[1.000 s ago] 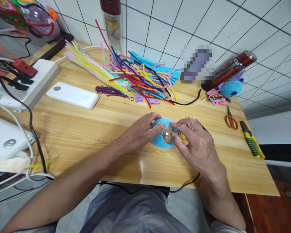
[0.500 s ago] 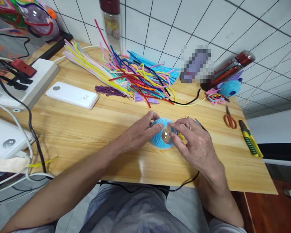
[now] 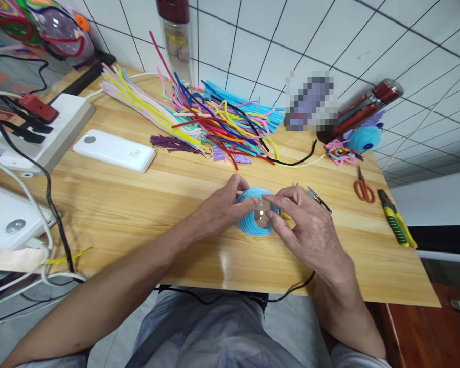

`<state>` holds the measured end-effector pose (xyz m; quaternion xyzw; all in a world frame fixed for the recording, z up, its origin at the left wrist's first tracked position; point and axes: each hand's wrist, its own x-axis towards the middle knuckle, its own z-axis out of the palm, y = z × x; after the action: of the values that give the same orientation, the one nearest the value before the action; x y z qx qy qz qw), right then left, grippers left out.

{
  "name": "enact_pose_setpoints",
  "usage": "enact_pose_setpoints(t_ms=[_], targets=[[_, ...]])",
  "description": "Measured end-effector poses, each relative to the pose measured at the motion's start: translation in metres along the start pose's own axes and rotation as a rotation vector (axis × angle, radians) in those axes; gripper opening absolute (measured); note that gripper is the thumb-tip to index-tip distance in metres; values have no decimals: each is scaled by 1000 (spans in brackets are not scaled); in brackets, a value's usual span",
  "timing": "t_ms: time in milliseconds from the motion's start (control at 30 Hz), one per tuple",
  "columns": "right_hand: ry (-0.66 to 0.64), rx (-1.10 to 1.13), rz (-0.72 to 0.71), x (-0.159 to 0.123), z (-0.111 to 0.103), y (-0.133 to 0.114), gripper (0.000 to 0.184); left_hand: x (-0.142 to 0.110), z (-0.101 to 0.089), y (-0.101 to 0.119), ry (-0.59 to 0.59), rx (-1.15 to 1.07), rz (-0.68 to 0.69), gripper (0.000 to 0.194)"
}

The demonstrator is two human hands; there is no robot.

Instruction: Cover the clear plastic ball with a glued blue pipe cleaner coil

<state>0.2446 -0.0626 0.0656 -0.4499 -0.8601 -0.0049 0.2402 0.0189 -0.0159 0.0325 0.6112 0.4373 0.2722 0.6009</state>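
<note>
A clear round ball (image 3: 249, 225), coiled with light blue pipe cleaner, sits just over the front middle of the table. A see-through patch on it is uncovered and faces me. From the left my left hand (image 3: 232, 207) grips it, thumb on top of the coils and fingers behind. My right hand (image 3: 304, 220) holds its right side, with the index fingertip on the upper coils and the thumb by the bare patch. Whether a loose strand end lies between those fingers I cannot make out. Tweezers (image 3: 319, 199) and a small yellow thing (image 3: 285, 215) lie partly hidden behind my right hand.
Many coloured pipe cleaners (image 3: 222, 120) are heaped at the back. Scissors (image 3: 364, 190) and green-yellow pliers (image 3: 396, 220) lie at right, near a blue wrapped figure (image 3: 364, 138) and a red flask (image 3: 362, 110). On the left are a white power bank (image 3: 115, 151), power strip (image 3: 57, 133) and cables.
The ball has tilted and shifted very slightly left between my hands. My right index fingertip has slid a little left along the coils. The other things stay where they were.
</note>
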Motion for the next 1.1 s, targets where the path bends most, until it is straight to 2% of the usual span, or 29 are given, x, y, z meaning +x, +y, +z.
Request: enact_pose_setpoints(t_ms=[167,300,433,600,767,933,1100], targets=[[8,20,12,1,0,0,25,0,0,0,18,11,-17,35],[12,10,30,1,-1,-1,16,1,1,0,20,1,-17,42],[2,3,11,1,-2,-1,13,4,0,-3,-25,-21,-2,60],[-9,-20,-5,0,-3,0,19,6,-2,-7,-95,-61,7,65],[3,-13,-9,-2,-1,2,22,7,-1,-8,-126,-166,-24,63],[75,27,7,-1,4,6,24,8,1,-10,-124,-236,-53,66],[131,57,2,2,8,6,22,6,1,-9,-120,-207,-31,53]])
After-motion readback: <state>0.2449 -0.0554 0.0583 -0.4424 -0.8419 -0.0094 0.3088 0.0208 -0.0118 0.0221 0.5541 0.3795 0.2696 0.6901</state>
